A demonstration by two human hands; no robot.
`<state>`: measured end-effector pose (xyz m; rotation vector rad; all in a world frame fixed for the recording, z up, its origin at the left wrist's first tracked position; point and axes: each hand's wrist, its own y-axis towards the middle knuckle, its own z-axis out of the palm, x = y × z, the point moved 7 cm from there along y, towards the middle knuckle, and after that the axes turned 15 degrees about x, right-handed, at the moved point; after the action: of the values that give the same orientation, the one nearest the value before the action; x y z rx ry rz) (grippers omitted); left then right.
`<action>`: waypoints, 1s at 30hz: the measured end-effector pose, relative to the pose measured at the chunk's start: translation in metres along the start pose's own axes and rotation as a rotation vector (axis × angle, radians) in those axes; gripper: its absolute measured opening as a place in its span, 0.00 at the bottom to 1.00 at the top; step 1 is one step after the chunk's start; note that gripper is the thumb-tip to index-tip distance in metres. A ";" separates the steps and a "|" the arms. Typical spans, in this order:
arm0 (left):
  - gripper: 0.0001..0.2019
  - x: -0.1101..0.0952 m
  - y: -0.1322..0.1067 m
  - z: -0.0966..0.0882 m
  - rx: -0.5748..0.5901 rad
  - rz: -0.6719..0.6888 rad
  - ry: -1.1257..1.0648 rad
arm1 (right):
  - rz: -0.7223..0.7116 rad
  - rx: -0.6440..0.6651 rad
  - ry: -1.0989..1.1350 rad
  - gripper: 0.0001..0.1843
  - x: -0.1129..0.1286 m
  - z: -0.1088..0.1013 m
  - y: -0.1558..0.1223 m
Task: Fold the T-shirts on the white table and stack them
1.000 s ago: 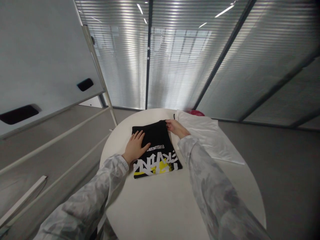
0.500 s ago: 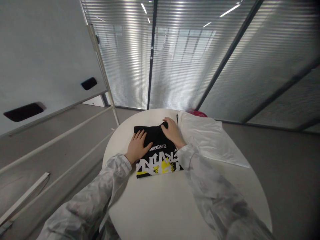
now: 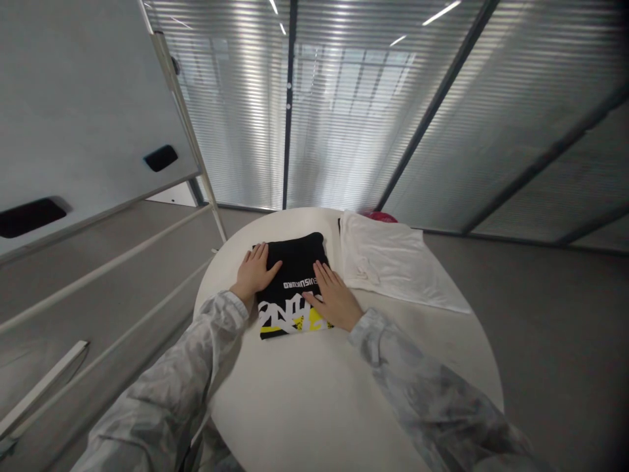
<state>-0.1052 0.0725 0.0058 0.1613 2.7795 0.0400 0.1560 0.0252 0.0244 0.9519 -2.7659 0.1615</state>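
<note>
A black folded T-shirt (image 3: 295,252) with white lettering and yellow patches lies flat on the round white table (image 3: 314,387). Across its left edge rests my left hand (image 3: 255,270), open, fingers pointing away from me and thumb out to the right. My right hand (image 3: 337,298) lies flat on the right side of the print, fingers stretched and thumb apart, covering some of the letters. Neither hand grips the cloth.
White cloth (image 3: 393,259) is spread at the table's right rear, with something dark under its left corner and a red item (image 3: 382,216) behind it. A whiteboard (image 3: 88,111) on a white frame stands at the left. Ribbed glass panels (image 3: 339,131) rise behind.
My right hand has come from the shirt's far right corner nearer to me, down onto the print, and flattened. My left hand stays at the left edge. The view has shifted slightly.
</note>
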 end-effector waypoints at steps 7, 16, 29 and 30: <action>0.41 0.000 0.007 -0.001 0.010 0.075 0.036 | -0.043 0.000 0.020 0.45 0.018 0.008 -0.054; 0.40 -0.001 0.006 -0.004 0.005 0.078 0.010 | -0.169 -0.074 0.269 0.16 0.010 -0.010 -0.098; 0.41 -0.007 0.000 -0.012 0.005 0.123 -0.102 | -0.087 -0.139 0.699 0.13 -0.010 -0.003 -0.124; 0.42 -0.011 0.000 -0.011 0.025 0.147 -0.085 | -0.091 -0.114 0.720 0.12 -0.007 -0.002 -0.129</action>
<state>-0.0987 0.0709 0.0201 0.3649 2.6789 0.0342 0.2419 -0.0718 0.0294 0.7864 -2.0469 0.2666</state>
